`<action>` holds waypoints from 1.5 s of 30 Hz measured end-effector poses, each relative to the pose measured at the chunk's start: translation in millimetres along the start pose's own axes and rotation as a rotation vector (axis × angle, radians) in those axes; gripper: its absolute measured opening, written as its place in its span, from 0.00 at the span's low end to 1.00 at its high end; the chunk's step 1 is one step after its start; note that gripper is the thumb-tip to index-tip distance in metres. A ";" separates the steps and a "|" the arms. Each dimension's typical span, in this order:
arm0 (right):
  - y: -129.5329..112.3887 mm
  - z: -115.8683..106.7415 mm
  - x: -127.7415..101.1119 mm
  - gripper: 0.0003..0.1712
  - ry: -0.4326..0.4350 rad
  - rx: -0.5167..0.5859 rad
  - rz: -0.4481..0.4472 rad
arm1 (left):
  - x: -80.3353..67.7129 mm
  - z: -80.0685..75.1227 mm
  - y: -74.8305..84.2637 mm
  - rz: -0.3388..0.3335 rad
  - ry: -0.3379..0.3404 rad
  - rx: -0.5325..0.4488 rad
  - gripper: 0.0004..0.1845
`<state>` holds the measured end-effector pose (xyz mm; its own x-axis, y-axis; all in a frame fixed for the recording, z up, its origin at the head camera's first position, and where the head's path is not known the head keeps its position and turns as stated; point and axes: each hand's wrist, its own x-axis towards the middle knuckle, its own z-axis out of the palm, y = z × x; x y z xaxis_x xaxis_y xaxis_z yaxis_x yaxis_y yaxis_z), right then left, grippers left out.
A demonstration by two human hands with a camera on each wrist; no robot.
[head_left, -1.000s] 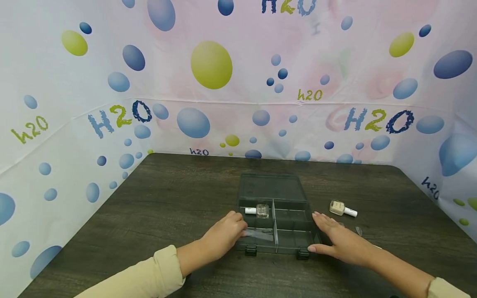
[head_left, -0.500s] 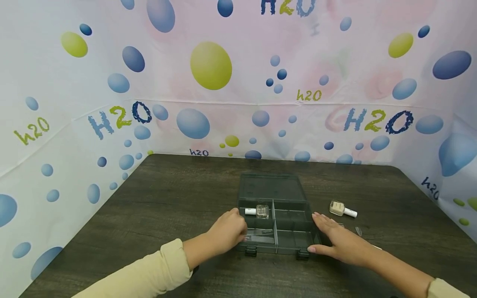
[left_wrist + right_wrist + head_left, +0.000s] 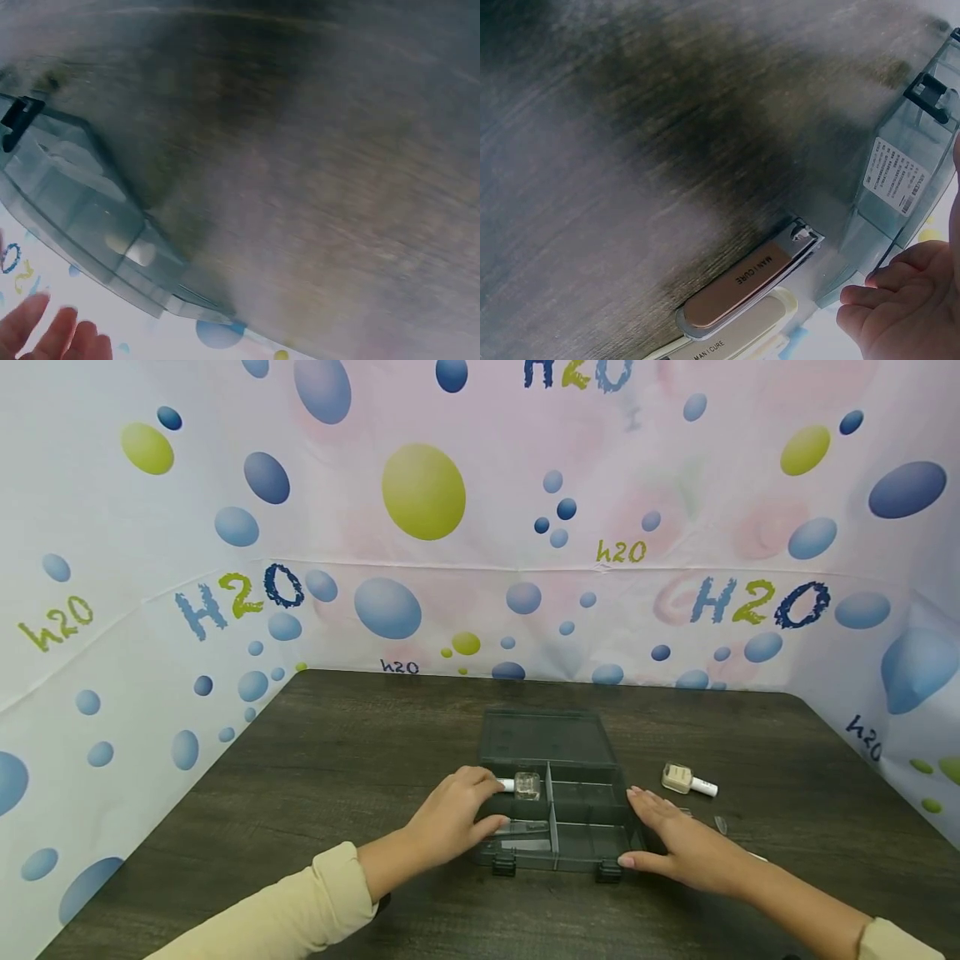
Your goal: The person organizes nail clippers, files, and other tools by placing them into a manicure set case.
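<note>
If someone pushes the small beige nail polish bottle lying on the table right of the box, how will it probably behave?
The small beige nail polish bottle lies on its side with its white cap pointing right, so it cannot tip over. Its body looks squarish, so it would probably slide rather than roll. It looks like glass, so likely heavy for its size and breakable.

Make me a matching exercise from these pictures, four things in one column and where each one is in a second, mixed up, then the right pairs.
Things:
1. clear bottle
2. beige bottle
3. nail clipper
4. left hand

Places:
A. on the table, right of the box
B. at the box's left wall
C. in the box's back left compartment
D. on the table beside the right hand, wrist view

Pairs: 1-C, 2-A, 3-D, 4-B
</note>
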<state>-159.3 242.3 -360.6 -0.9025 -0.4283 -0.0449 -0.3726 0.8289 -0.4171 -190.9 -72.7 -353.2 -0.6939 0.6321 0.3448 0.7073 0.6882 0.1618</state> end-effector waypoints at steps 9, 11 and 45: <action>0.0 0.1 -0.4 0.57 -0.010 0.014 0.009 | 0.1 0.4 -7.0 -0.107 -0.145 -0.073 0.46; -0.1 0.0 -0.5 0.57 -0.012 0.015 0.009 | 0.5 1.7 -8.3 -0.121 -0.198 -0.069 0.48; 22.0 -8.3 -15.1 0.34 0.496 -0.134 -0.299 | 4.7 3.7 -11.1 -0.222 -0.294 -0.090 0.54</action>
<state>-155.6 270.0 -361.6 -0.7354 -0.4578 0.4997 -0.6210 0.7504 -0.2264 -202.5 -76.1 -356.8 -0.8315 0.5553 0.0139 0.5352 0.7943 0.2876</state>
